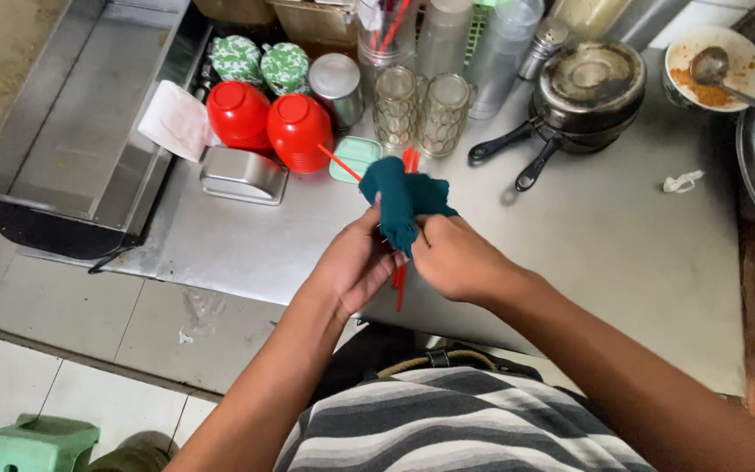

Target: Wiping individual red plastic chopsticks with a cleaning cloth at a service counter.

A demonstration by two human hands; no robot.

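Both hands meet above the front edge of a steel counter [622, 253]. My left hand [356, 267] grips a bundle of thin red sticks [399, 281], whose ends poke out below the hand and above at the top. My right hand [456, 258] holds a dark teal cloth [404, 197] wrapped around the upper part of the sticks. One stick juts out to the upper left from under the cloth.
Behind the hands stand two red cups [268, 122], patterned glasses [419, 109], a steel tin [338, 86] and a small green lid [356, 157]. Stacked black pans [583, 92] and a bowl with a spoon [714, 68] sit at the right. A green stool [32, 444] is on the tiled floor.
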